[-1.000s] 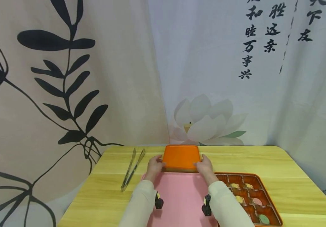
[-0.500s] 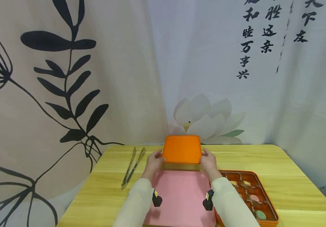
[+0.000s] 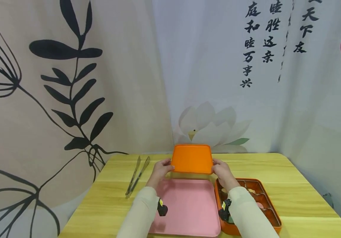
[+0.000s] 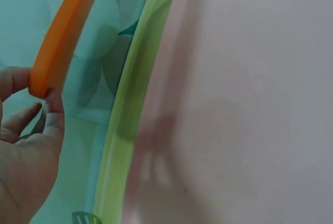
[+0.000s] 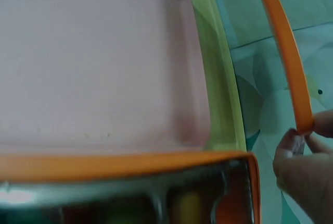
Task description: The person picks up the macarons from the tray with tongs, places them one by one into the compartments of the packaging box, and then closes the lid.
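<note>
An orange rectangular lid (image 3: pixel 192 158) is held up by both hands above the far edge of the pink tray (image 3: pixel 188 205), its flat top facing me. My left hand (image 3: pixel 159 170) pinches its left end between thumb and fingers, as the left wrist view also shows. On the opposite end, my right hand (image 3: pixel 222 170) pinches the lid's corner; in the right wrist view the lid's edge (image 5: pixel 289 57) looks thin and slightly bowed. A compartment box (image 3: pixel 272 216) with an orange rim and several small pieces inside lies under my right forearm, which partly hides it.
Metal tongs (image 3: pixel 137 178) lie on the wooden table (image 3: pixel 105 198), left of the pink tray. Behind the table's far edge hangs a printed curtain (image 3: pixel 134 82). The compartment box stands directly against the tray's right side.
Both hands have lifted the lid off the table's far side and tilted it more upright. The head view has turned a little to the right.
</note>
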{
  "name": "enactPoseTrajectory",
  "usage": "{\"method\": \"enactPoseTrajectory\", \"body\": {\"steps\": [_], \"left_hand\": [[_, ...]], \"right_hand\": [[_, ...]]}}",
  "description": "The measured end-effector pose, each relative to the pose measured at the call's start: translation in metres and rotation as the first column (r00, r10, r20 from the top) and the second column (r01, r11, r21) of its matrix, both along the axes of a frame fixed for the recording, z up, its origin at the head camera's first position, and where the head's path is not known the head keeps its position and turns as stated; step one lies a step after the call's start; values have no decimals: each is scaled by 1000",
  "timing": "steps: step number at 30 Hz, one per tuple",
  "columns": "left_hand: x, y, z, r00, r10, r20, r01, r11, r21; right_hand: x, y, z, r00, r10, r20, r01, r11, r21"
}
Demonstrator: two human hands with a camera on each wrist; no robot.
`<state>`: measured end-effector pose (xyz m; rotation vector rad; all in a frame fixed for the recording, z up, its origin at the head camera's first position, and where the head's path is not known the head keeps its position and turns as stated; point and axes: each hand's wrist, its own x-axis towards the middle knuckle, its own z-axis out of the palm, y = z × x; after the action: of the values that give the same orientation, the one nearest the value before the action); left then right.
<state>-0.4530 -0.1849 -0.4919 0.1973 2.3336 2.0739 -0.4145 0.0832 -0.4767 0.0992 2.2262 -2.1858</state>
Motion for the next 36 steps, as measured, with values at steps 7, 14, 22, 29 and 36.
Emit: {"method": "enactPoseTrajectory", "body": {"steps": [7, 14, 22, 29, 36], "left_hand": [[3, -3, 2, 998, -48, 34, 47, 998, 43], [8, -4, 2, 994, -101, 46, 99, 994, 35], [17, 3, 3, 970, -237, 46, 232, 968, 91], [21, 8, 6, 959, -276, 62, 269, 958, 102], [23, 10, 11, 967, -250, 54, 246, 966, 77]], "right_hand": [[6, 10, -4, 996, 86, 17, -86, 996, -24], [12, 23, -3, 994, 103, 39, -102, 995, -24], [20, 43, -1, 989, 146, 23, -146, 989, -8], [23, 56, -1, 981, 194, 14, -194, 981, -11], [30, 64, 7, 969, 248, -7, -248, 969, -7]]}}
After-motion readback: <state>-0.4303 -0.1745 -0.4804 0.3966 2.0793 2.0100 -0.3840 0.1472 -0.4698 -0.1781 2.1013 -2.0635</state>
